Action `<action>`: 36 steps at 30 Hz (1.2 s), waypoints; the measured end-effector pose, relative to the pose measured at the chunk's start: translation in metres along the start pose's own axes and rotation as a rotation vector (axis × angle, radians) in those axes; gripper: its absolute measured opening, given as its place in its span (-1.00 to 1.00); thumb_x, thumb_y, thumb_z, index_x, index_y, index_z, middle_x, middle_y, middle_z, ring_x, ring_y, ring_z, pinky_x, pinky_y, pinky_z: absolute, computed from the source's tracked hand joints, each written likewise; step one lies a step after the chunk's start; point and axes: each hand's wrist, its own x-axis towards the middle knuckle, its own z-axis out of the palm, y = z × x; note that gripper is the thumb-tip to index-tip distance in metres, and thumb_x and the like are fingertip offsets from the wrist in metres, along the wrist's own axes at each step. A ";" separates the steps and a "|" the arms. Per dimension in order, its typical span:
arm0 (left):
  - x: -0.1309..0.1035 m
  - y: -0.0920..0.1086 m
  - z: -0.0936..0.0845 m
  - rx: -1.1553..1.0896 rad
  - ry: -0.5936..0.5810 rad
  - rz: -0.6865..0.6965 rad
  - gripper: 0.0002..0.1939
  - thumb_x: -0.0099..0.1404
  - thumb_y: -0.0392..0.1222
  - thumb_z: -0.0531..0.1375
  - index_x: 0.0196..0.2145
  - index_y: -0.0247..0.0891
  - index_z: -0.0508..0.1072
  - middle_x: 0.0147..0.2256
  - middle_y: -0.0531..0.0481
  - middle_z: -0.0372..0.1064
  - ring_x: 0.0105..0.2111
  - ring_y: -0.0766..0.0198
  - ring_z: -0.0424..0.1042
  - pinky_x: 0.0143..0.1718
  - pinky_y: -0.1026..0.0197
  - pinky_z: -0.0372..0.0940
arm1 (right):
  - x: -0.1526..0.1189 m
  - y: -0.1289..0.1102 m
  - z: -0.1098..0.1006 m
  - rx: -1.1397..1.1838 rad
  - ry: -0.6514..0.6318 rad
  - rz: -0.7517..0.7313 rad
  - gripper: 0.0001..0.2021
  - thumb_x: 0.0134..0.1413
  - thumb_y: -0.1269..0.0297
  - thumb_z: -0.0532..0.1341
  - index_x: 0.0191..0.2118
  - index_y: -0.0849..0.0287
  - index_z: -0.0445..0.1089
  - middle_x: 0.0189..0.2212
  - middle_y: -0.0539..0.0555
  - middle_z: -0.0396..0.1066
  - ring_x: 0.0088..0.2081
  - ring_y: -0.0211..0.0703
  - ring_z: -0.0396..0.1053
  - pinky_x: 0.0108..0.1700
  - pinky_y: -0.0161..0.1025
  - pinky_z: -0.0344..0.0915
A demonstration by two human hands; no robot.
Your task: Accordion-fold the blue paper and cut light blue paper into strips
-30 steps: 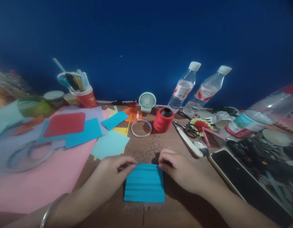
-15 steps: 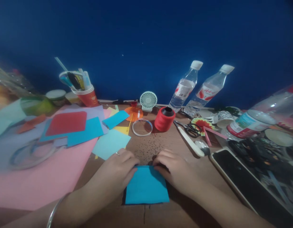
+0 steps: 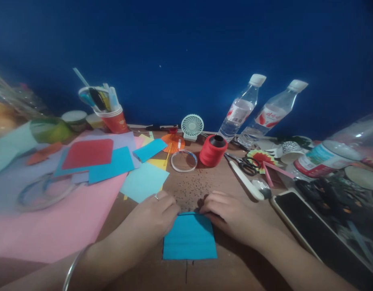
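Surrounding the hands [image 3: 227, 216] and blue paper [image 3: 190, 240] are spool [image 3: 211, 155], scissors [image 3: 242, 161], phone [image 3: 322, 238].

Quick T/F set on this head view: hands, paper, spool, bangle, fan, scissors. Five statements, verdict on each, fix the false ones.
1. The left hand and right hand are at the far edge of the creased blue paper. True.
2. The thread spool is green. False: the spool is red.
3. The bangle is on the right wrist. False: the bangle is on the left one.
4. A small fan stands before the blue wall. True.
5. The scissors lie left of the spool. False: the scissors lie to its right.
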 end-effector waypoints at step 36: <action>0.000 0.009 -0.018 -0.028 -0.092 -0.040 -0.73 0.00 -0.60 0.09 -0.44 -0.25 0.32 -0.42 -0.02 0.30 -0.39 0.11 0.28 -0.42 0.11 0.25 | -0.007 -0.008 0.005 -0.529 -0.091 -0.092 -0.83 0.23 0.40 0.02 -0.28 0.17 0.36 -0.36 0.04 0.31 -0.31 -0.13 0.19 -0.39 -0.20 0.02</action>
